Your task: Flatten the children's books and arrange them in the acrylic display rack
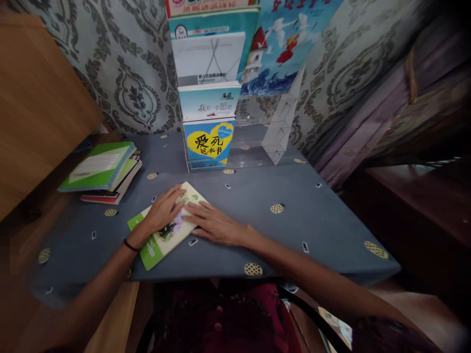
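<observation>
A green and cream paperback book (pixel 152 251) lies at a slant on the table, closed, with its cover up. My left hand (pixel 164 211) rests flat on the upper left of the cover, fingers stretched out. From the right, my right hand (pixel 213 223) lies across the cover's right edge with its fingers extended. Both palms face down, and the hands partly hide the cover picture and title. Beyond the book stands a clear acrylic rack (pixel 281 125) with books in tiers, the lowest being a blue book with a yellow heart (pixel 209 144).
At the left, a stack of books (pixel 99 166) with a green one on top sits by a wooden cabinet (pixel 40 108). The table (pixel 265 196) wears a grey-blue cloth with pineapple prints. Patterned curtains (pixel 136 93) hang behind; a dark red surface (pixel 423 196) is at right.
</observation>
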Demonstrator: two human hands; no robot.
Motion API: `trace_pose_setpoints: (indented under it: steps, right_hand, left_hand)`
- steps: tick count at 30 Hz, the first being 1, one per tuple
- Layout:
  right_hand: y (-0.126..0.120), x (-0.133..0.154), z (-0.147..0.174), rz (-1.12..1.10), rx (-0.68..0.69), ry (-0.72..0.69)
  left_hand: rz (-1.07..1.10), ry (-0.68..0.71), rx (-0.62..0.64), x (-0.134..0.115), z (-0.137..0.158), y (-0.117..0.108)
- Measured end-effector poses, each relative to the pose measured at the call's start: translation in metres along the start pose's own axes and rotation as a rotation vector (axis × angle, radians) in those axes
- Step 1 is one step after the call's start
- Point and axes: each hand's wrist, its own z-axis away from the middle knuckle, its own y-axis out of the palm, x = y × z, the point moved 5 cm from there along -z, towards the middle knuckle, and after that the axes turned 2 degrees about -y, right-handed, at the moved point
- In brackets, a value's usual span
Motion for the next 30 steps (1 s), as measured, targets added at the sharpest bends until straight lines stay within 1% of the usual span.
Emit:
trace_pose_setpoints:
  steps: [3, 5, 9, 12, 16, 21, 25, 30]
  right_hand:
    - [-0.006, -0.031, 0.003, -0.063, -0.045, 0.116]
    - [-0.012, -0.047, 0.002, -0.134, -0.060, 0.151]
    - [-0.019, -0.069, -0.009, -0.223, -0.079, 0.128]
    - [-0.020, -0.079, -0.022, -0.216, -0.099, 0.131]
    - [-0.020, -0.084, -0.030, -0.182, -0.099, 0.142]
    - [-0.023, -0.081, -0.019, -0.211, -0.126, 0.143]
    - [-0.030, -0.082, -0.007, -0.365, -0.202, 0.140]
    - [-0.038, -0.090, 0.000, -0.607, -0.287, 0.234]
  left_hand:
    - [0.036, -0.014, 0.040, 0.001, -0.002, -0.004]
    - [0.061, -0.007, 0.070, 0.002, -0.004, -0.005]
    - [0.089, 0.023, 0.106, 0.002, -0.008, -0.005]
    - [0.034, 0.026, 0.134, 0.001, -0.008, -0.003]
    - [-0.106, 0.031, 0.170, -0.010, 0.001, 0.001]
    - [-0.264, 0.030, 0.208, -0.033, 0.023, 0.010]
    - [-0.344, 0.023, 0.164, -0.050, 0.032, 0.013]
    - [-0.437, 0.022, 0.126, -0.064, 0.032, 0.012]
